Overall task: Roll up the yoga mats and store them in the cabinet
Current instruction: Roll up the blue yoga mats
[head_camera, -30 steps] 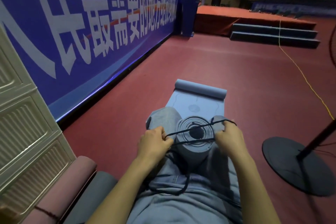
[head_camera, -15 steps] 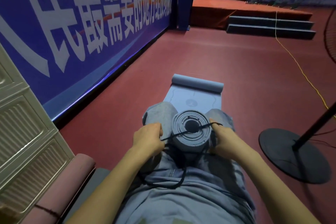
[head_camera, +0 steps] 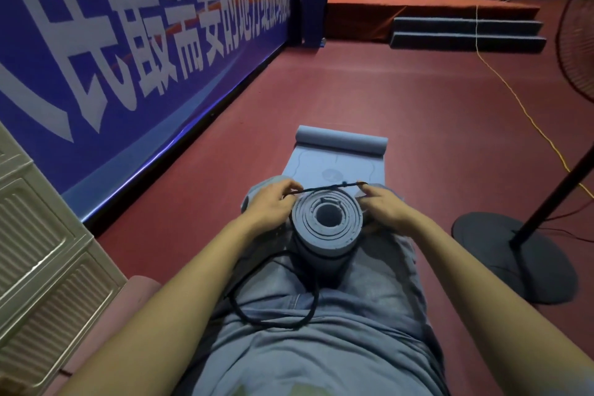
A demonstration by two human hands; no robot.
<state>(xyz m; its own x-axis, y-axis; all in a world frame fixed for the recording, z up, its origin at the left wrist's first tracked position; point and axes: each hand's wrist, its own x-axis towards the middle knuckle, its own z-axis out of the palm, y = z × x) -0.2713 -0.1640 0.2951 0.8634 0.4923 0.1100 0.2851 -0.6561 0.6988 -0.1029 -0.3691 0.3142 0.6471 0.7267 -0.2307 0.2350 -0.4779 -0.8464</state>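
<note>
- Red floor [head_camera: 401,112] runs out ahead; blue banner wall [head_camera: 135,51] with white lettering on the left, same as a second ago. The view has tipped up slightly, so more of the far stage [head_camera: 418,6] shows.
- White ribbed cabinet [head_camera: 41,251] stands at the near left edge, unchanged.
- Fan stand [head_camera: 511,254], round dark base on the floor to the right, pole leaning up out of view.
- Half-unrolled blue mat [head_camera: 337,157] lies flat on the floor past the knees, its far end curled into a roll. It has not moved.
- Pink rolled mat [head_camera: 135,296] lies on the floor beside the cabinet, by the person's left side.
- Rolled grey-blue mat [head_camera: 328,228] stands on end between the person's thighs, spiral end facing up. Its open core is now clear of the cord; earlier the cord crossed right over the middle.
- Black cord [head_camera: 321,189] is now stretched taut along the far rim of the roll, pulled straight between both hands. A slack loop of it lies on the lap below.
- Left hand [head_camera: 273,202] pinches the cord at the roll's left edge, fingers curled. It has shifted up and forward.
- Right hand [head_camera: 381,207] pinches the cord's other end at the right edge, fingertips closed on it; likewise moved forward.
</note>
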